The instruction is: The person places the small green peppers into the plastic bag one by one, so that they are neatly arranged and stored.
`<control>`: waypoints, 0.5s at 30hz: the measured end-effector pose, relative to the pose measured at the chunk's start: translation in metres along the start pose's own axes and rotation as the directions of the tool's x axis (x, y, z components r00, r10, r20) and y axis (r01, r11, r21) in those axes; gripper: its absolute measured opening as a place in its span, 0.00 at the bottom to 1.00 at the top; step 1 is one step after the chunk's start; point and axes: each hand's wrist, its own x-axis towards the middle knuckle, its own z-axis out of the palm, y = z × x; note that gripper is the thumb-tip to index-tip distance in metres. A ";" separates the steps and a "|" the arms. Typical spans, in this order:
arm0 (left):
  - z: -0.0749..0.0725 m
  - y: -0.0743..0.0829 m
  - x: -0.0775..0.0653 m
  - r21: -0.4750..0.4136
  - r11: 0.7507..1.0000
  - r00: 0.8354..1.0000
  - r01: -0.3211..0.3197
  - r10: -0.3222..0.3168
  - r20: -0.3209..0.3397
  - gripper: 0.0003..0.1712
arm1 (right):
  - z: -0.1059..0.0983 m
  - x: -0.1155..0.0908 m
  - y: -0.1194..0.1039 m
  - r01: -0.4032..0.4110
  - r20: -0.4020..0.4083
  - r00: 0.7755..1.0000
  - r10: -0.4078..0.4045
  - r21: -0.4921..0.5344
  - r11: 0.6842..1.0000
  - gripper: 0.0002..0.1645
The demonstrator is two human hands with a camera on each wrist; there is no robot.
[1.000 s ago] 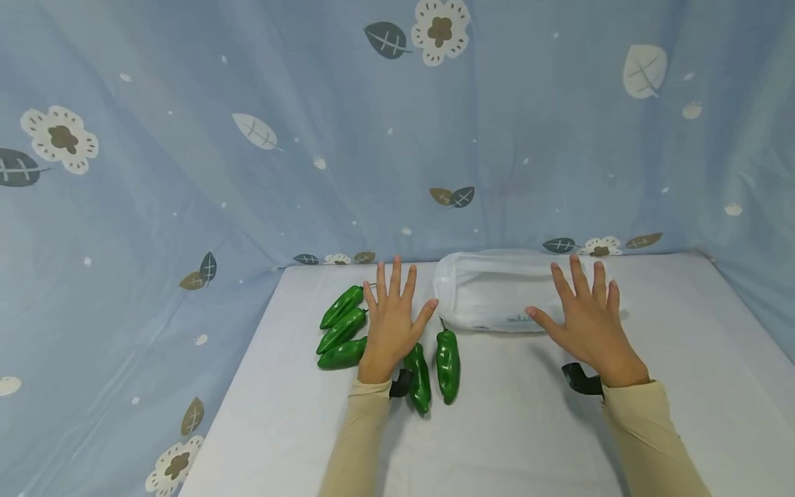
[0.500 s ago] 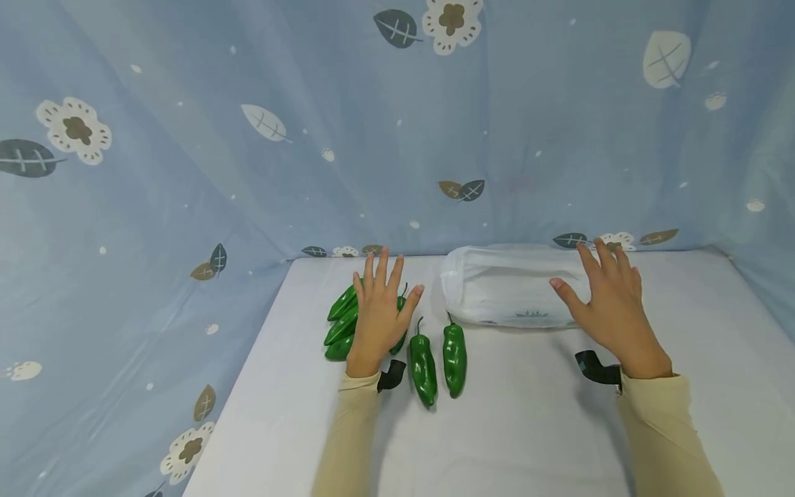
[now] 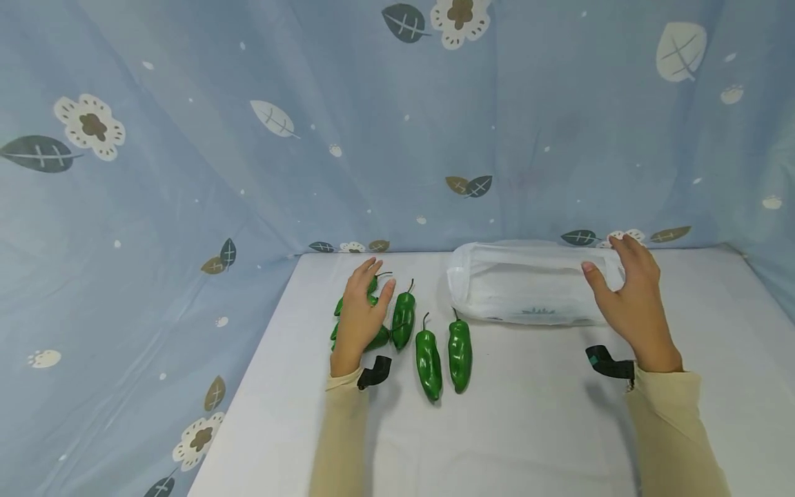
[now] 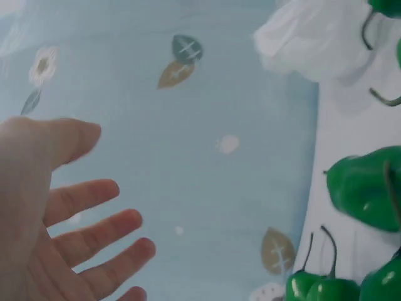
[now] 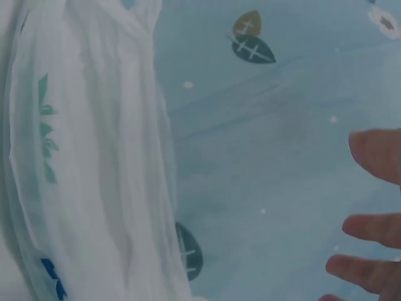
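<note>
In the head view my left hand (image 3: 357, 314) hovers over a group of green peppers, hiding part of several of them; it holds nothing. In the left wrist view its fingers (image 4: 103, 226) are spread and relaxed. Just right of that hand lies a green pepper (image 3: 404, 319), and two more, a pepper (image 3: 428, 362) and another pepper (image 3: 460, 355), lie side by side nearer to me. My right hand (image 3: 640, 310) hovers at the right end of a white plastic bag (image 3: 509, 293), overlapping it in the head view, thumb apart from the fingers and nothing held.
A white cloth covers the table (image 3: 515, 428). Behind it and to the left hangs a blue curtain (image 3: 348, 83) printed with flowers and leaves. The bag lies along the back edge, with green print (image 5: 47, 132) on its side.
Both hands turn from flat and spread to more sideways, fingers less spread. The left hand shifts left, uncovering more peppers; the right hand shifts right along the bag. The head view shifts slightly.
</note>
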 end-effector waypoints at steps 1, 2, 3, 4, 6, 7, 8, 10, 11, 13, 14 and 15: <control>-0.002 -0.004 0.000 -0.032 0.999 1.000 0.018 -0.018 -0.010 0.30 | 0.000 0.000 0.002 -0.023 -0.011 1.000 0.023 0.004 1.000 0.39; -0.004 -0.007 0.001 -0.064 0.997 0.999 0.036 -0.037 -0.022 0.30 | 0.000 0.001 0.004 -0.047 -0.028 0.999 0.047 0.007 0.999 0.38; -0.007 -0.011 0.001 -0.089 0.995 0.998 0.050 -0.054 -0.034 0.29 | 0.000 0.001 0.007 -0.071 -0.044 0.996 0.072 0.017 0.997 0.37; -0.009 -0.014 0.002 -0.104 0.993 0.997 0.064 -0.069 -0.045 0.29 | -0.001 0.002 0.009 -0.096 -0.059 0.993 0.098 0.028 0.995 0.36; -0.013 -0.020 0.003 -0.123 0.989 0.994 0.085 -0.093 -0.061 0.28 | -0.002 0.002 0.013 -0.154 -0.089 0.983 0.158 0.049 0.987 0.34; -0.014 -0.023 0.003 -0.129 0.987 0.992 0.099 -0.109 -0.068 0.28 | -0.002 0.003 0.016 -0.178 -0.105 0.977 0.184 0.060 0.982 0.34; -0.016 -0.026 0.003 -0.137 0.984 0.990 0.112 -0.123 -0.075 0.28 | -0.003 0.003 0.017 -0.202 -0.118 0.971 0.210 0.072 0.977 0.34; -0.019 -0.030 0.002 -0.151 0.979 0.984 0.139 -0.154 -0.091 0.28 | -0.003 0.003 0.020 -0.248 -0.137 0.956 0.258 0.090 0.965 0.34; -0.021 -0.032 0.001 -0.160 0.975 0.980 0.154 -0.170 -0.098 0.28 | -0.003 0.004 0.022 -0.272 -0.143 0.948 0.283 0.095 0.958 0.35; -0.023 -0.036 -0.001 -0.178 0.967 0.973 0.181 -0.202 -0.112 0.27 | -0.002 0.004 0.024 -0.311 -0.150 0.934 0.325 0.107 0.944 0.36; -0.024 -0.038 -0.002 -0.188 0.963 0.969 0.192 -0.216 -0.116 0.27 | -0.001 0.004 0.025 -0.333 -0.147 0.926 0.347 0.114 0.936 0.37; -0.025 -0.040 -0.003 -0.195 0.960 0.966 0.203 -0.228 -0.119 0.27 | 0.000 0.005 0.027 -0.354 -0.143 0.918 0.369 0.118 0.928 0.37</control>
